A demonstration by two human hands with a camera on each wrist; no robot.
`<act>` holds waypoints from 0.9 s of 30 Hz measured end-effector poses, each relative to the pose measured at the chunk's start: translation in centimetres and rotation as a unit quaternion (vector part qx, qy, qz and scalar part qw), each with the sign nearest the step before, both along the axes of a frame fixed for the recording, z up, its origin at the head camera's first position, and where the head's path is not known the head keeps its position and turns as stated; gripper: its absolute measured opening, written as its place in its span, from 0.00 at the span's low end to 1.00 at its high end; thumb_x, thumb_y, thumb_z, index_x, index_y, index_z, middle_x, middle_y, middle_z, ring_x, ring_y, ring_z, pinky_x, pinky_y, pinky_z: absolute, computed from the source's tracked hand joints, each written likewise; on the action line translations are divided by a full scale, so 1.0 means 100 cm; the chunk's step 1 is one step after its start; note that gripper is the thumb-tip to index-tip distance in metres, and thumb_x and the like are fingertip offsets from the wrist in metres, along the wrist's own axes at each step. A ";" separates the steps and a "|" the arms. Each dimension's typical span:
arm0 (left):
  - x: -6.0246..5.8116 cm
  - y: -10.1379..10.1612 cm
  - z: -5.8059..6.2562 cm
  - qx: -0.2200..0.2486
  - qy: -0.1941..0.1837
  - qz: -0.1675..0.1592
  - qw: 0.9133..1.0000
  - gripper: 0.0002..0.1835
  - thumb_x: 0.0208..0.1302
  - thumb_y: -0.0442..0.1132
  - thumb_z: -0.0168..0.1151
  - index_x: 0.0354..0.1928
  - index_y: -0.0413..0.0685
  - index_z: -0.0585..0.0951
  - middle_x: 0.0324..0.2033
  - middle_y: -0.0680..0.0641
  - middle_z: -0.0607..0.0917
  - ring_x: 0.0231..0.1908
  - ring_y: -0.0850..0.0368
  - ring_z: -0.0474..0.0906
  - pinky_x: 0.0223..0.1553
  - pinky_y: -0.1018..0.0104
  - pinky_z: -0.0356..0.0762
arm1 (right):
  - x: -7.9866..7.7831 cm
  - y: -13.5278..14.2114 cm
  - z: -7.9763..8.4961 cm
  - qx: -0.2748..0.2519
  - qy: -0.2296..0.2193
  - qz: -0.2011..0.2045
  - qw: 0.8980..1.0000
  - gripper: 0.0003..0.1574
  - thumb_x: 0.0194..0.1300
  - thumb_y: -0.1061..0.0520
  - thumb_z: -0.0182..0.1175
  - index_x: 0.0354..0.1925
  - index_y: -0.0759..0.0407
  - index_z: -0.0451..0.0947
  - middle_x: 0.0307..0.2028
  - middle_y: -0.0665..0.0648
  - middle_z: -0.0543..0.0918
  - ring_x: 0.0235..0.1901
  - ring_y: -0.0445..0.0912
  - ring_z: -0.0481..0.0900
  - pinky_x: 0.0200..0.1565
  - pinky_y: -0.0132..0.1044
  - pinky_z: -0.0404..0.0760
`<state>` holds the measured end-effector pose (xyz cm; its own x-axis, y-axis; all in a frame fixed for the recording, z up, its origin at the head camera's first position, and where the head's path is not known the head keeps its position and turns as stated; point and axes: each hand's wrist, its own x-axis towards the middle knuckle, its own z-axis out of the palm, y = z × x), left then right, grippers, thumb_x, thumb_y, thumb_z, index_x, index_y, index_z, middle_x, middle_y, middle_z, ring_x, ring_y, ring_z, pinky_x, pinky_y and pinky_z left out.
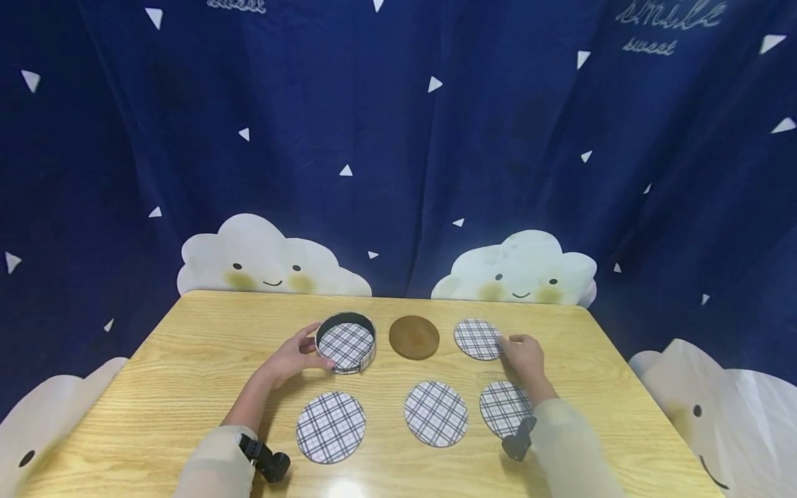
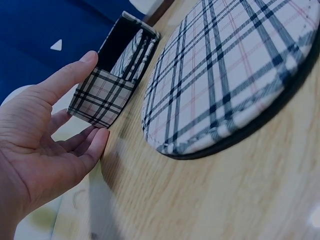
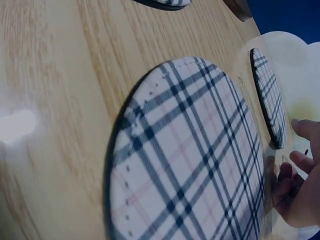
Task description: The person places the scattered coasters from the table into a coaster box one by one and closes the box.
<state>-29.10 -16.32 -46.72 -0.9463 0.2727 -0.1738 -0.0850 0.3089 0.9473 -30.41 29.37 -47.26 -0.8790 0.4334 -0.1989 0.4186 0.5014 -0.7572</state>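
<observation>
At the back left of the table stands a round plaid coaster holder (image 1: 370, 356) with a dark inside and a plaid coaster (image 1: 344, 344) lying in it. My left hand (image 1: 297, 356) holds the holder by its left side; in the left wrist view the thumb is at the rim and the fingers are along the outer wall. My right hand (image 1: 524, 354) is at the right edge of a plaid coaster (image 1: 476, 338) at the back right. In the right wrist view, its thumb (image 3: 302, 129) is close to that coaster (image 3: 269, 95), with the fingers loosely bent.
A plain brown disc (image 1: 414, 337) lies between the holder and the back-right coaster. Nearer the front lie three more plaid coasters: one at left (image 1: 331, 427), one in the middle (image 1: 436, 413), one under the right forearm (image 1: 503, 408). A dark blue curtain (image 1: 398, 173) hangs behind the table.
</observation>
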 end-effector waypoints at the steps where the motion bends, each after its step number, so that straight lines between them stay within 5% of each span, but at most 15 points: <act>1: 0.000 0.000 0.000 -0.001 0.000 0.001 1.000 0.56 0.48 0.41 0.73 0.73 0.48 0.47 0.66 0.30 0.61 0.66 0.34 0.58 0.65 0.41 0.59 | 0.000 -0.001 -0.001 0.007 0.000 0.002 1.000 0.39 0.66 0.44 0.52 0.63 0.70 0.60 0.60 0.72 0.67 0.63 0.66 0.62 0.64 0.56 0.63; 16: 0.001 0.001 -0.001 -0.001 0.006 0.002 1.000 0.55 0.48 0.40 0.73 0.73 0.47 0.47 0.65 0.29 0.62 0.66 0.33 0.59 0.65 0.41 0.59 | 0.005 -0.010 0.005 0.079 -0.019 0.050 0.995 0.52 0.57 0.33 0.59 0.61 0.73 0.63 0.59 0.75 0.68 0.59 0.68 0.66 0.61 0.60 0.65; 27: 0.001 0.001 0.000 -0.005 0.002 0.005 1.000 0.56 0.47 0.41 0.74 0.73 0.48 0.47 0.66 0.30 0.61 0.66 0.33 0.58 0.65 0.40 0.58 | 0.002 -0.012 0.005 0.108 -0.026 0.051 0.993 0.52 0.54 0.32 0.61 0.60 0.71 0.65 0.57 0.73 0.70 0.57 0.66 0.70 0.58 0.59 0.69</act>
<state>-28.98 -16.25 -46.71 -0.9498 0.2614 -0.1718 -0.0837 0.3168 0.9448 -30.24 28.12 -46.78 -0.9114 0.3801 -0.1579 0.3933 0.6911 -0.6064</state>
